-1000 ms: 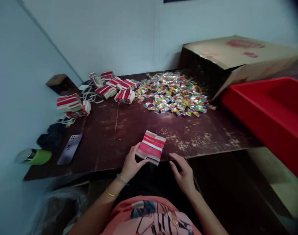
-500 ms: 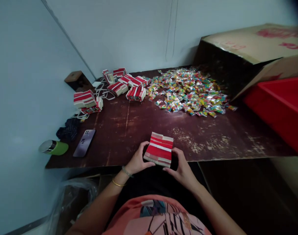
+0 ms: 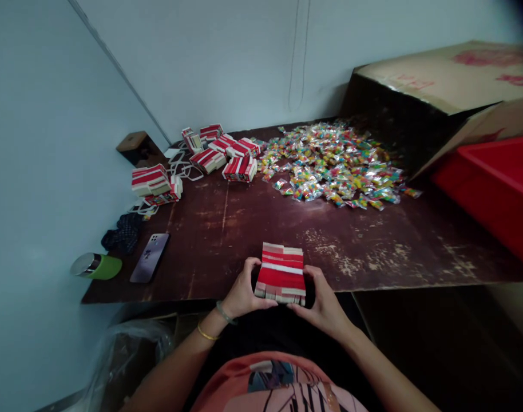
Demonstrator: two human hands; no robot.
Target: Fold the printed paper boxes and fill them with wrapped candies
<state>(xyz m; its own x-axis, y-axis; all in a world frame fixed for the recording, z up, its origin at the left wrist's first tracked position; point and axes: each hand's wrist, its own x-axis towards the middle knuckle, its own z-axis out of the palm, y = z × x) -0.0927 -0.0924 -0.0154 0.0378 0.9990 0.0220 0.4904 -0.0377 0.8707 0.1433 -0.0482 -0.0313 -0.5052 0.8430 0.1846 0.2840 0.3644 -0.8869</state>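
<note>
A thick stack of red and white printed cards (image 3: 281, 273) sits between my hands at the table's near edge, its edges slightly uneven. My left hand (image 3: 245, 293) grips its left side, thumb along the near edge. On the right side, my right hand (image 3: 320, 296) holds it the same way, thumb at the near corner. The fingers beneath and behind the stack are partly hidden. More red and white card stacks (image 3: 240, 168) lie at the back left of the brown table (image 3: 261, 220).
Small clear packets of colourful candy (image 3: 330, 163) are heaped at the back. A cardboard box (image 3: 442, 80) and a red bin (image 3: 488, 189) stand at right. A phone (image 3: 150, 257), a green tumbler (image 3: 105, 267), dark cloth (image 3: 123, 233) and white bands (image 3: 185, 167) lie at left.
The card stack has turned slightly and sits squarer to me, still between both hands. The whole view has shifted a little, so the table appears slightly lower.
</note>
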